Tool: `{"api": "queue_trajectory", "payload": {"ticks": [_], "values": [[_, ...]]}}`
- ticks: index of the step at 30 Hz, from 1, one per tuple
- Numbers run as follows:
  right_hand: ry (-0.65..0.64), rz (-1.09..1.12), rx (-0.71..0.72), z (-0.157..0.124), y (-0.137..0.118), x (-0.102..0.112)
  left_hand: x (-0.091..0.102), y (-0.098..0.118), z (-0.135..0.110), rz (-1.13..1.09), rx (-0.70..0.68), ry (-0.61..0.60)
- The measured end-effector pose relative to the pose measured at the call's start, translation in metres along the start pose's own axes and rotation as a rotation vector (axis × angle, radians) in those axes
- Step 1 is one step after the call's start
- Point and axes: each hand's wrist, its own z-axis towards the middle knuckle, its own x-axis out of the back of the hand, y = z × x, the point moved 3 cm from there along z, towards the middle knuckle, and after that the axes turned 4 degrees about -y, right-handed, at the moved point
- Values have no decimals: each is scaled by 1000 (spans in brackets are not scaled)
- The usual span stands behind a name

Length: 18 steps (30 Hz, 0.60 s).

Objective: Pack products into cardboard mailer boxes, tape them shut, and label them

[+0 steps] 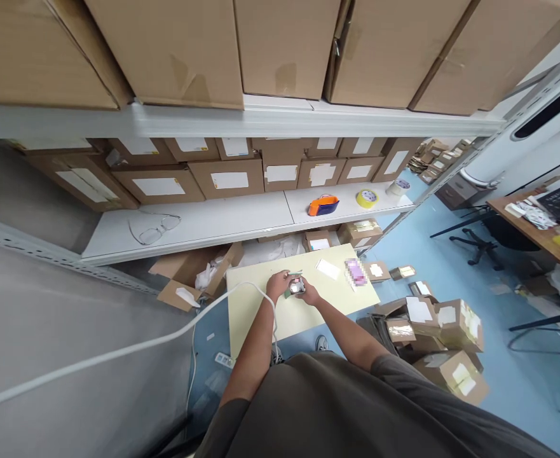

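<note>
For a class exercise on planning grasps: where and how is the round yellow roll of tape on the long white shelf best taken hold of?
Probably by the curved outer edge of the round yellow roll of tape, pinched across opposite sides, coming from the front of the long white shelf. It lies flat, leaving that edge exposed, and brown cardboard boxes stand behind it.

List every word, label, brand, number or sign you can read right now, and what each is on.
No text is readable.
Small item between left hand and right hand: too small.
Purple packet: pixelated.
White carton labels: nothing legible.
Yellow tape roll, pale tape roll: core printing too small and blurred.
</note>
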Motion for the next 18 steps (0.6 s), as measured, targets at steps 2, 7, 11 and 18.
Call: {"api": "queue_trajectory", "payload": {"ticks": [2, 7, 11, 18], "values": [[-3, 21, -45, -3, -4, 0, -4, -2, 4, -99, 120, 116], [42, 85, -70, -12, -19, 8, -18, -3, 1, -206, 150, 301], [43, -37, 20, -10, -39, 22, -23, -4, -1, -302, -11, 187], [-35, -431, -194, 13, -77, 24, -24, -27, -4, -387, -173, -21]]}}
